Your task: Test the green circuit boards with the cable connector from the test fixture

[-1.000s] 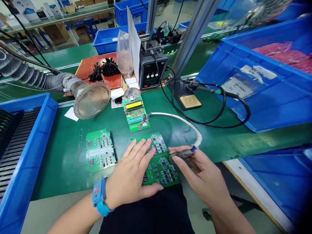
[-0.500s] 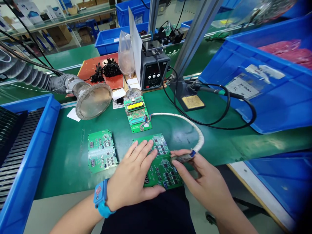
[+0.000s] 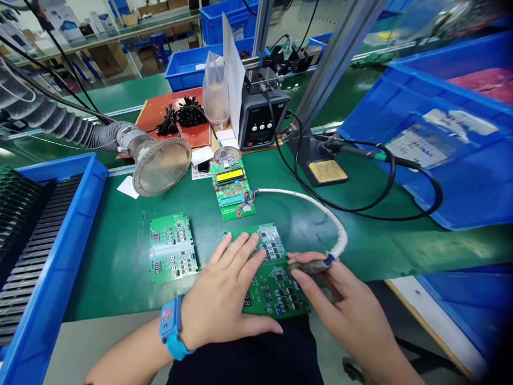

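My left hand (image 3: 226,291) lies flat with fingers spread on a green circuit board (image 3: 276,283) at the table's near edge. A blue wristband (image 3: 170,327) sits on that wrist. My right hand (image 3: 340,305) pinches a grey connector (image 3: 310,266) against the board's right edge. A white wrapped cable (image 3: 320,211) runs from the connector in an arc back to a small green programmer board with a yellow display (image 3: 233,190). A second green circuit board (image 3: 173,254) rests untouched to the left.
A fume extractor funnel (image 3: 160,164) on a grey hose hangs at the left. A soldering station (image 3: 262,120), iron stand with sponge (image 3: 326,171) and black cables lie behind. Blue bins stand at the left (image 3: 60,256) and right (image 3: 441,139). A red mat (image 3: 156,115) holds black parts.
The view has shifted slightly, so everything sits a little lower and to the right. Both hands keep the same hold on the board and connector.
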Available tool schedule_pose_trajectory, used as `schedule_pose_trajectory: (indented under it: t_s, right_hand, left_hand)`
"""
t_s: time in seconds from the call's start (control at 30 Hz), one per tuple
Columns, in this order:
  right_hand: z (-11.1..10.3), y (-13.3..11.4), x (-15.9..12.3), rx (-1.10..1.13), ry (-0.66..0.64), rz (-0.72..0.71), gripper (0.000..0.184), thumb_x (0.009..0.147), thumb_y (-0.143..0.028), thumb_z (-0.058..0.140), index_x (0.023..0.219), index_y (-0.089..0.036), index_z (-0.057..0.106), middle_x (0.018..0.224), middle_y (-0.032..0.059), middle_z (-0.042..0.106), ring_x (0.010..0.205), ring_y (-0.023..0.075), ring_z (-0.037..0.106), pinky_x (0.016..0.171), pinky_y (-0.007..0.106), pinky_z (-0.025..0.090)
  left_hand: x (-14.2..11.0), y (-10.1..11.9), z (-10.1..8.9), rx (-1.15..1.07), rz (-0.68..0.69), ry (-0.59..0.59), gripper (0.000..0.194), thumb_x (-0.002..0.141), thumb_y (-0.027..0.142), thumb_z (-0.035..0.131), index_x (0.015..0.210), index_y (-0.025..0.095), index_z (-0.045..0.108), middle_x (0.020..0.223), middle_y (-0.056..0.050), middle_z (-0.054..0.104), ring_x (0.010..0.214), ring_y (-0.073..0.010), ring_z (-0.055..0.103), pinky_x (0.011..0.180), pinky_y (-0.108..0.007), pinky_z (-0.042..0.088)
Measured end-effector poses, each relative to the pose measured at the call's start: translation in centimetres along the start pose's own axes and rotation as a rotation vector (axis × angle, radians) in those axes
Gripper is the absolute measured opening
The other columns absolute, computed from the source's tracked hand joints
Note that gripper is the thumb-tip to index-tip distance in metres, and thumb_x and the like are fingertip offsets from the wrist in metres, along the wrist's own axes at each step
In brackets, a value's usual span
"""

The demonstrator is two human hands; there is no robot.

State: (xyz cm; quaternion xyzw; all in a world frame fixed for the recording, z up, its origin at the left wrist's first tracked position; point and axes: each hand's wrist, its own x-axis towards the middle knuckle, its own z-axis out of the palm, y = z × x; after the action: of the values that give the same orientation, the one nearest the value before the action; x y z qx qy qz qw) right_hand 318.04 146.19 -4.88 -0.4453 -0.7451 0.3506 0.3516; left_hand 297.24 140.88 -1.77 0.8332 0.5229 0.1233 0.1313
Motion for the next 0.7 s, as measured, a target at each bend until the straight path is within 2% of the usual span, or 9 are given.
schedule_pose_trajectory:
  t_s: [0.13,0.33,0.53,0.7]
  right_hand:
    - [-0.1,-0.1,-0.1,0.024,-0.001,0.015,0.014,0.091,-0.031,0.056,0.103,-0.024,0.057,0.098,0.0053,0.069,0.091,0.0235,0.068,0.079,0.034,0.057]
    - [0.0,-0.3,-0.1,0.010,0.006,0.010,0.012,0.091,-0.030,0.056,0.103,-0.026,0.057,0.098,0.0030,0.069,0.091,0.0220,0.067,0.080,0.033,0.056]
    - [-0.1,-0.4,0.0,0.008,0.003,0.001,0.013,0.092,-0.029,0.056,0.104,-0.026,0.056,0.098,0.0032,0.068,0.091,0.0218,0.067,0.080,0.033,0.056]
    - [-0.1,-0.4,-0.1,-0.014,0.003,0.006,0.013,0.092,-0.030,0.056,0.104,-0.026,0.056,0.098,0.0038,0.068,0.090,0.0223,0.067,0.080,0.034,0.056]
  left_hand:
    - [0.0,0.0,-0.1,-0.023,-0.002,-0.001,0.112,0.067,0.079,0.062,0.145,0.009,0.023,0.152,-0.019,0.024,0.142,-0.0335,0.018,0.117,-0.057,0.016]
    - [0.4,0.2,-0.7,0.020,-0.028,-0.056,0.109,0.068,0.077,0.063,0.145,0.009,0.026,0.153,-0.017,0.024,0.142,-0.0338,0.018,0.115,-0.054,0.024]
    - [0.7,0.5,-1.1,0.019,-0.089,-0.066,0.116,0.057,0.074,0.074,0.143,0.008,0.033,0.153,-0.026,0.012,0.140,-0.0426,0.013,0.108,-0.060,0.032]
    - [1.1,0.7,-1.4,0.013,-0.105,-0.125,0.120,0.052,0.078,0.073,0.141,0.008,0.035,0.152,-0.029,0.009,0.140,-0.0443,0.008,0.105,-0.064,0.031]
